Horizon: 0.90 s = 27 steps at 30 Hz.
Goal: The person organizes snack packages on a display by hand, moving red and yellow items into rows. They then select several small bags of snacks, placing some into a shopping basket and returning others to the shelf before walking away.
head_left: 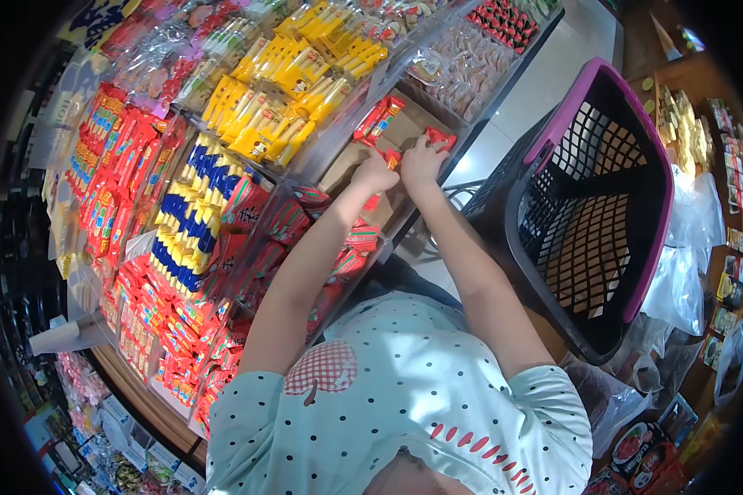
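A shop's slanted snack display fills the scene. In a nearly empty cardboard bin (404, 132) at its edge, the right hand (422, 162) pinches a red snack packet (441, 138). Just beside it, the left hand (374, 174) curls against a second packet (392, 157); its grip is unclear. Yellow packets (297, 82) lie above, and a black basket (645, 247) stands to the right.

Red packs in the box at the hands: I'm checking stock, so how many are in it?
4 show: two packs lean at the box's back, one at the right hand, one between it and the left hand. Hands may hide more.
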Motion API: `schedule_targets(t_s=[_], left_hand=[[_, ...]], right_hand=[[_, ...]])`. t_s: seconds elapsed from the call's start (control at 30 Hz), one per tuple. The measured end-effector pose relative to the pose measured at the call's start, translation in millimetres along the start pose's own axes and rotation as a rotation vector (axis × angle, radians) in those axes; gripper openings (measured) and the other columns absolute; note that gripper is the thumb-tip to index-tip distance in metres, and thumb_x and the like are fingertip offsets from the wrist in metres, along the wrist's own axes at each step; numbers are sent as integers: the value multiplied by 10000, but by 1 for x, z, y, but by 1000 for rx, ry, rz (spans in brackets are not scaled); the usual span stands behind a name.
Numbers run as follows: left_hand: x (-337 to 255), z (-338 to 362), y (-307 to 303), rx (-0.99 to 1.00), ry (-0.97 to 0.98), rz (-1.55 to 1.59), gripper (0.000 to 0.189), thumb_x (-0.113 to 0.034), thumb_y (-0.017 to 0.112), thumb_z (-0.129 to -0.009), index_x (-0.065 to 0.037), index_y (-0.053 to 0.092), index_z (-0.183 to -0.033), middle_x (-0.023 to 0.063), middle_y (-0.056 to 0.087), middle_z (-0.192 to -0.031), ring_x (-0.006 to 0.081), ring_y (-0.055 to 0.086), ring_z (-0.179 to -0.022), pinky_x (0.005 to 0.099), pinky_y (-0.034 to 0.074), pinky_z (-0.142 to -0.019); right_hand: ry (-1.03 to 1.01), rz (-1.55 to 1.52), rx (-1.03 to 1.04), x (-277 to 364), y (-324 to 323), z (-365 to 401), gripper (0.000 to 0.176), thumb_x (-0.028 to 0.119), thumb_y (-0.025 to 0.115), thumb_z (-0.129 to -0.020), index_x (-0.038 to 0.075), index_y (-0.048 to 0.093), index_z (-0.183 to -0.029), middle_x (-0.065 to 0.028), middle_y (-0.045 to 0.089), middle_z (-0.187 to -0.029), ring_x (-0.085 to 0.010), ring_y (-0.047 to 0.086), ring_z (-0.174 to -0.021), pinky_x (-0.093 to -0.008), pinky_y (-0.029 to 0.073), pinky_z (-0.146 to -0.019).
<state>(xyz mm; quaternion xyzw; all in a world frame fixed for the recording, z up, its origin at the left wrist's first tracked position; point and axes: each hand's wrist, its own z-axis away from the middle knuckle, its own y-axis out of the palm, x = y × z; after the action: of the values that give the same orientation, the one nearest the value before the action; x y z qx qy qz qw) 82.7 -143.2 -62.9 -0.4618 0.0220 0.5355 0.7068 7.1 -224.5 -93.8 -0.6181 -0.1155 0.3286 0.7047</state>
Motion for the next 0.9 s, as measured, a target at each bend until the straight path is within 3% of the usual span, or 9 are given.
schedule_targets(t_s=[0.1, 0.13, 0.2, 0.23, 0.3, 0.5, 0.83, 0.9], left_hand=[[4, 0, -10, -114, 67, 478, 900, -140, 640, -641, 110, 128, -1337, 264, 531, -1160, 334, 554, -1080, 352, 431, -919], [7, 0, -7, -119, 68, 484, 900, -140, 640, -641, 110, 128, -1337, 264, 531, -1160, 334, 554, -1080, 352, 431, -919], [11, 4, -3, -220, 86, 653, 443, -123, 648, -679, 32, 485, -1061, 162, 596, -845, 272, 616, -726, 363, 521, -672], [13, 6, -2, -227, 88, 654, 443, -123, 648, -679, 32, 485, -1061, 162, 596, -845, 272, 616, -726, 363, 521, -672], [16, 11, -1, -10, 86, 925, 247, -102, 611, -729, 2, 524, -935, 152, 593, -810, 216, 606, -671, 328, 517, -593], [15, 16, 8, 56, -7, 1248, 216, -145, 588, -781, 7, 537, -926, 146, 605, -798, 218, 605, -660, 327, 528, -591], [20, -1, 22, 125, -88, 1278, 187, -142, 587, -784, 8, 556, -891, 151, 612, -788, 233, 608, -617, 335, 532, -588], [18, 0, 22, 138, -121, 1285, 176, -135, 588, -783, 5, 559, -885, 143, 608, -769, 230, 606, -609, 335, 532, -582]], right_hand=[[-27, 101, 67, 1, -2, -4, 393, 249, 460, -887, 66, 585, -1211, -140, 352, -1409, -511, 372, -1212, -584, 343, -869], [-31, 106, 62, 0, -6, -2, 393, 249, 460, -887, 66, 585, -1211, -140, 352, -1409, -511, 372, -1212, -584, 343, -869], [-51, 109, 136, -2, -13, 1, 413, 259, 455, -891, 70, 560, -1242, -131, 338, -1425, -512, 378, -1205, -583, 345, -862], [-54, 109, 129, 0, -15, 3, 413, 259, 455, -891, 70, 560, -1242, -131, 338, -1425, -512, 378, -1205, -583, 345, -862], [-23, 91, 124, 2, -14, 5, 410, 257, 463, -886, 70, 565, -1236, -116, 341, -1426, -511, 388, -1197, -577, 351, -855], [10, 101, 37, 4, -5, 7, 408, 256, 494, -869, 78, 575, -1227, -88, 334, -1434, -503, 396, -1192, -569, 354, -860], [-17, 144, -81, -9, 11, 6, 405, 204, 455, -886, 26, 558, -1235, -93, 356, -1397, -515, 438, -1135, -530, 361, -833], [-14, 97, -102, -10, 10, 2, 373, 189, 470, -875, 16, 589, -1183, -93, 415, -1345, -462, 523, -1034, -513, 363, -829]])
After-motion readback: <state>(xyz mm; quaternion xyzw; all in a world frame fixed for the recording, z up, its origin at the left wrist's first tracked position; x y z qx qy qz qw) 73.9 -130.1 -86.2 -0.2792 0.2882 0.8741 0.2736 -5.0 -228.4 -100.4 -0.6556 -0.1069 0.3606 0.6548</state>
